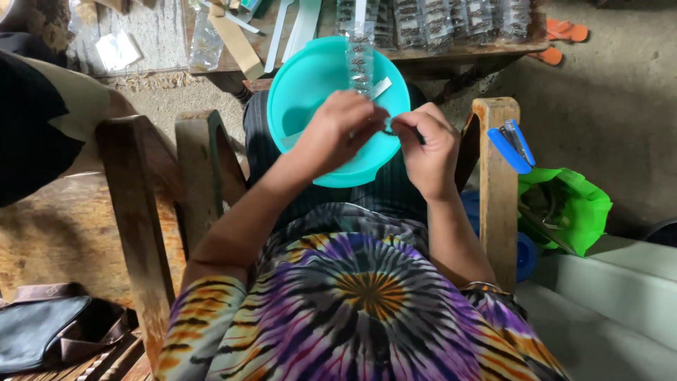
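While the teal plastic bowl [310, 92] rests on the person's lap, both hands meet just over its near rim. Left hand [337, 130] is curled, fingers pinched on the lower end of a clear plastic strip of small sealed pockets [361, 60], which runs from the hand up across the bowl toward the wooden bench [465, 53] beyond it. Right hand [423, 144] is also curled, thumb and forefinger pinched at the same spot; what small piece it grips is hidden between the fingertips. A white paper slip [381, 87] lies inside the bowl, just right of the strip.

Beyond the bowl, on the bench, more clear pocketed strips with dark contents [451, 21] lie side by side, cut off by the top edge. Left of them sit pale flat sticks [300, 28], a tan cardboard strip [236, 44] and a clear bag [206, 44]. Further left, a white packet [116, 51] lies on a grey mat.

Right of the bowl, a blue stapler [511, 144] sits on the wooden chair arm [497, 190], and past it a green plastic bag [571, 208] lies open, its contents too dark to make out. Orange sandals [564, 32] lie on the concrete floor beyond. Left of the bowl stands the other chair arm [134, 212]; a dark handbag [49, 331] sits at the lower left corner, partly cut off. Bare floor lies between chair and bench.
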